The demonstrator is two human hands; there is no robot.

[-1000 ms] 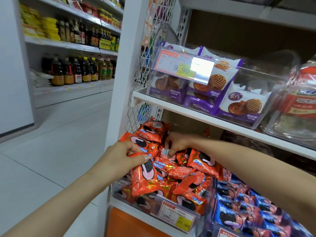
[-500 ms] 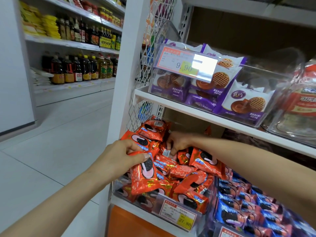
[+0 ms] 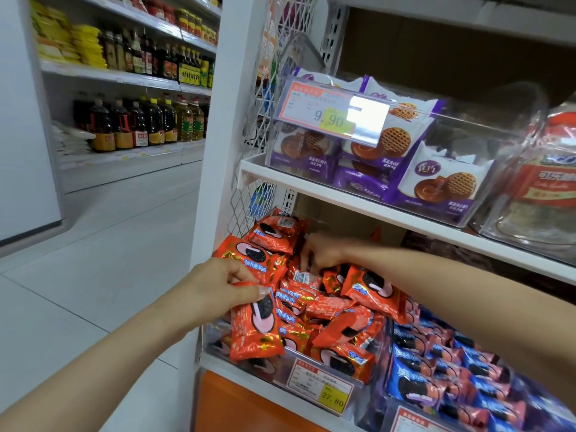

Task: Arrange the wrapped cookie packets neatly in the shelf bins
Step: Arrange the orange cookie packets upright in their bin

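Reaching into the lower shelf's clear bin (image 3: 212, 338), which of your hands carries the packet to be placed?

— Your left grip (image 3: 218, 285). It pinches the top edge of one orange packet (image 3: 254, 328), which hangs with its long axis upright at the bin's front left corner, against the front wall. The orange pile (image 3: 339, 310) lies right of it and behind it, so the packet likely has to turn flat and travel inward.

— And your right grip (image 3: 321, 252)?

— Deeper in, at the back of the pile, fingers curled down among the wrappers. Whether it grasps one cannot be told.

— Anything legible?

— The lower price tag (image 3: 321, 386) reads 27.80. The upper price tag (image 3: 330, 112), in front of the purple waffle-cookie packs (image 3: 436, 188), reads 9.90. Blue packets (image 3: 436, 366) fill the neighbouring bin on the right. The wrapper lettering is too blurred to read.
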